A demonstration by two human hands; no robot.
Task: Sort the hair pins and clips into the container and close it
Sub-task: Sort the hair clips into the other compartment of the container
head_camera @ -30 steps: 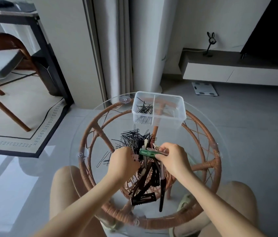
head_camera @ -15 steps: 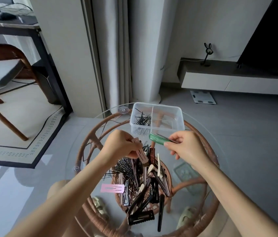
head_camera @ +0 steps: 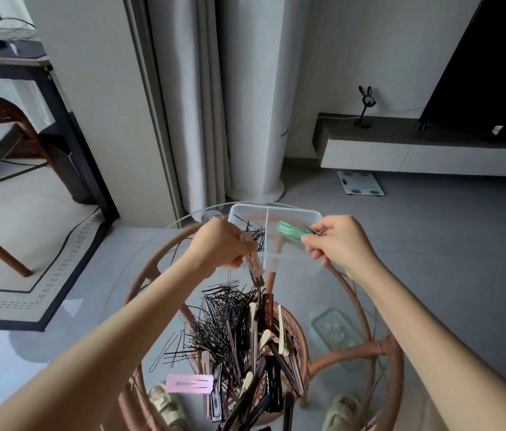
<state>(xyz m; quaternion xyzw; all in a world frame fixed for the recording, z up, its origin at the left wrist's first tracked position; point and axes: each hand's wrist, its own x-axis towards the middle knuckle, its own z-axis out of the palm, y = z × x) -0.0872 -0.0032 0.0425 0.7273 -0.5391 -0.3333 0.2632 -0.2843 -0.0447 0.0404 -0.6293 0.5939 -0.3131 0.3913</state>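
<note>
- The right hand (head_camera: 339, 244) is pinching a green clip (head_camera: 292, 230) over the right compartment of the clear container (head_camera: 311, 214).
- The left hand (head_camera: 223, 245) is gripping a pink clip (head_camera: 253, 262) beside the container's left compartment.
- Loose pins (head_camera: 217, 321) and clips are lying heaped on the glass tabletop (head_camera: 339, 293).

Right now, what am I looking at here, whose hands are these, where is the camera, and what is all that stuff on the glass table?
No machine here: one camera worn on a person's head looks down at their two bare hands. The right hand pinches a green clip in its fingers over the right half of a clear divided container. The left hand holds a pink clip near the left half, which has thin black pins in it. On the round glass table lies a pile of pins and clips awaiting sorting.
</note>
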